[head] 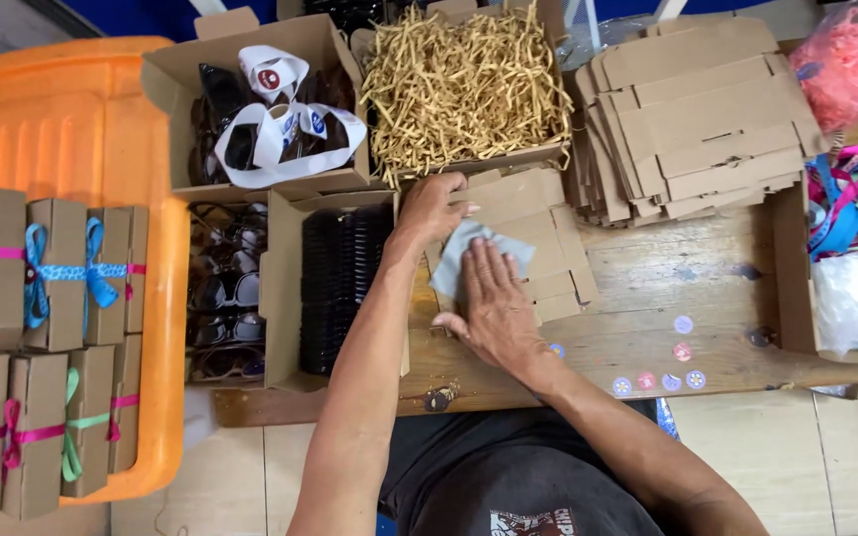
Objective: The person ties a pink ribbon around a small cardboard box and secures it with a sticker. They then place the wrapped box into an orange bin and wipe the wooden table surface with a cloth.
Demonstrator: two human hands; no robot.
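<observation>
The right hand (494,303) is pressing flat, fingers released, on a grey cloth (469,260) lying on flat cardboard (538,228) on the bench (667,288). The left hand (429,208) is pinching the cloth's top edge beside the straw box (464,79).

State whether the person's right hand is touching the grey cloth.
Touching: the head view shows the right hand lying flat on the grey cloth, fingers overlapping it.
</observation>
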